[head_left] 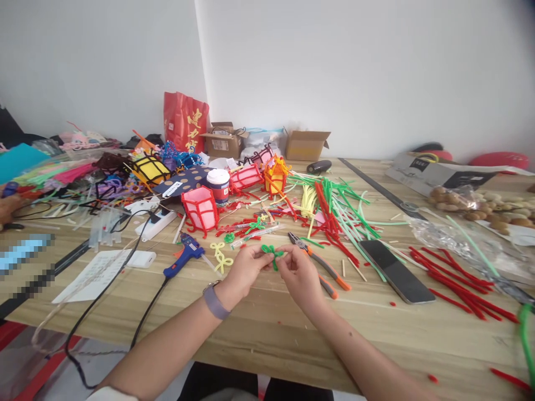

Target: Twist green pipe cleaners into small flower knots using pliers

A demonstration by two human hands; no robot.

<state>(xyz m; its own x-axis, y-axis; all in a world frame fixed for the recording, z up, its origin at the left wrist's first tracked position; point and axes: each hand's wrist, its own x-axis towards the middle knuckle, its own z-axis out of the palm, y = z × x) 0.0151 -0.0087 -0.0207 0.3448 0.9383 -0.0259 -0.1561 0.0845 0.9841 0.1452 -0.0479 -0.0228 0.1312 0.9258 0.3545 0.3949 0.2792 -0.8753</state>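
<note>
Nr the front edge of the wood table, abt midway across, two bare hands are close together on one small thing; the left hand has its thumb & fingers pinched on a fuzzy green flower shape, & the right hand pinches it too, from the other side; the flower shape sits btwn the fingertips; can't tell if it touches the wood, bc the hands hide part of it; a purple-gray watch band goes round the left wrist.

Just R of the right hand lie pliers w/ orange & gray handles, partly hidden by that hand; farther R, a black phone lies flat, then a bunch of red fuzzy sticks; L of the left hand are some yellow loop shapes, & past them a blue glue gun w/ a black cord; just behind the hands, one more green loop shape lies w/ lots of little bits.

Farther back stand a red & pink lantern, a paper cup w/ a white lid, & an orange lantern; nr the wall are a red bag & a brown box; at the far L edge, part of sb else's hand shows; it's too cut off to tell what it does.
</note>
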